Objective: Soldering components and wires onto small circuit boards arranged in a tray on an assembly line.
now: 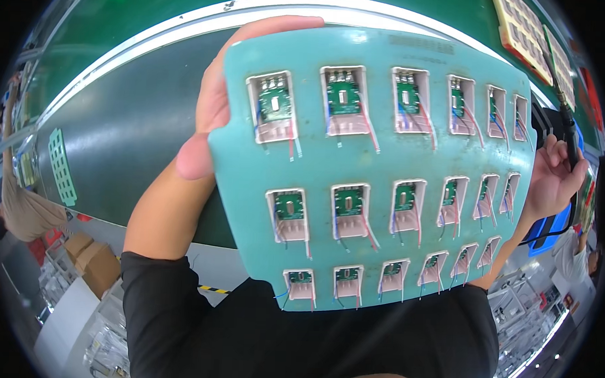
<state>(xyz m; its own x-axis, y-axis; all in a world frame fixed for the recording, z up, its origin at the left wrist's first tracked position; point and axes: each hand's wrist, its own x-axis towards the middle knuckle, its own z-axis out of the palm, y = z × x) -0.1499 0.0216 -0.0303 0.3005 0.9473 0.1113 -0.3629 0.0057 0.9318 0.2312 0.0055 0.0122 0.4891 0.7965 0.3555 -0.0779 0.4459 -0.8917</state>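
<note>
Slipping seems main risk: flat teal panel with rectangular pockets (pixel 250 167) visibly clamped only at left edge by left hand (pixel 216 96). Thin red and blue wires (pixel 370 127) could snag on black pen-shaped tool (pixel 567 120) pinched in right hand (pixel 554 181). Panel between hands, above near edge of dark-green desk (pixel 131 136).

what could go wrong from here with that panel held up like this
The large flat teal panel could tip or slip, since only the left hand visibly grips its edge. The thin red and blue wires show free ends across its face and might snag. The slim black pen-shaped tool in the right hand appears near the panel's right edge, so a careless swing might knock it.
</note>
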